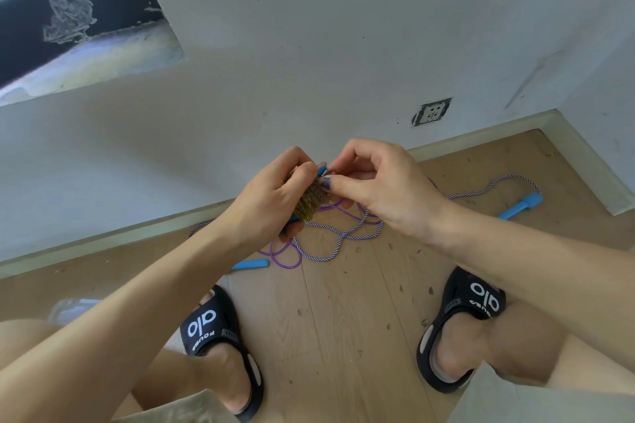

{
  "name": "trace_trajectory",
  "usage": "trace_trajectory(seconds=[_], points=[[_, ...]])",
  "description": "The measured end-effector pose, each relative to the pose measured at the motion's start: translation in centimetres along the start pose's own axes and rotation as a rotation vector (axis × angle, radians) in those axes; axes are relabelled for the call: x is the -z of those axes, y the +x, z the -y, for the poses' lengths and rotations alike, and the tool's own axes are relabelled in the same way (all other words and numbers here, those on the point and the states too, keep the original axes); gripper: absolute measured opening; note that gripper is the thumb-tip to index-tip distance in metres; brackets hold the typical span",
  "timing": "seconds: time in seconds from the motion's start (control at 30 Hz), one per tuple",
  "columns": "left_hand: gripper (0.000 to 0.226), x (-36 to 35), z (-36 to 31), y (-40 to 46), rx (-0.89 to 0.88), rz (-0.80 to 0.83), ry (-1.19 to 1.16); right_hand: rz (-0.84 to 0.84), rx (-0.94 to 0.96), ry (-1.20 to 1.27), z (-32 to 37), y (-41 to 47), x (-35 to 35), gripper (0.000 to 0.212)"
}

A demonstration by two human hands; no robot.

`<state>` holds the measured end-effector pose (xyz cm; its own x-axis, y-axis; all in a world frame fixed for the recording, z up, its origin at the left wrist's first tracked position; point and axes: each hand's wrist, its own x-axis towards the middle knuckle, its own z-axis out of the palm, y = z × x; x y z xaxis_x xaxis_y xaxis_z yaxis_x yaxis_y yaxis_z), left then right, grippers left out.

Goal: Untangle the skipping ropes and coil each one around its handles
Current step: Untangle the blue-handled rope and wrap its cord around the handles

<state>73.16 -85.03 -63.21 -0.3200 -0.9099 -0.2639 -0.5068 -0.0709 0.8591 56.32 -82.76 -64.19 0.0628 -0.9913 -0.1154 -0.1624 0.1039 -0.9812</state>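
Note:
My left hand (271,196) grips a pair of blue handles wound with a yellow-green rope coil (311,203). My right hand (374,182) pinches the rope's end at the top of that coil, beside a blue handle tip (321,170). On the wooden floor below lie a white-and-purple striped rope (330,252) and a thin purple rope (285,259), tangled together. One blue handle (520,206) lies at the right near the wall. Another blue handle (251,264) lies at the left, partly behind my left forearm.
I sit with both feet in black slippers (220,336) (464,323) on the floor. A white wall with a socket (432,112) and a skirting board (481,137) closes off the far side. Small debris is scattered over the floorboards.

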Motion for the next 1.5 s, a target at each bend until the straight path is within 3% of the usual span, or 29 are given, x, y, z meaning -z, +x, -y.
trace_trajectory(seconds=[0.83, 0.93, 1.1, 1.3, 1.5], points=[[0.024, -0.1, -0.5, 0.3, 0.011, 0.006, -0.073, -0.012, 0.12, -0.064, -0.2, 0.2, 0.8, 0.006], [0.025, -0.4, -0.4, 0.4, -0.042, -0.018, -0.003, -0.038, 0.066, -0.008, -0.3, 0.1, 0.5, 0.007], [0.022, -0.9, 0.0, 0.4, -0.141, -0.052, 0.109, 0.004, -0.197, 0.213, -0.1, 0.5, 0.4, 0.009], [0.022, -0.7, -0.2, 0.5, -0.149, -0.095, 0.092, -0.046, -0.075, 0.039, -0.1, 0.7, 0.5, 0.015], [0.023, -0.8, 0.2, 0.4, -0.124, -0.074, 0.06, -0.062, -0.146, 0.078, 0.3, 0.3, 0.3, 0.026]])
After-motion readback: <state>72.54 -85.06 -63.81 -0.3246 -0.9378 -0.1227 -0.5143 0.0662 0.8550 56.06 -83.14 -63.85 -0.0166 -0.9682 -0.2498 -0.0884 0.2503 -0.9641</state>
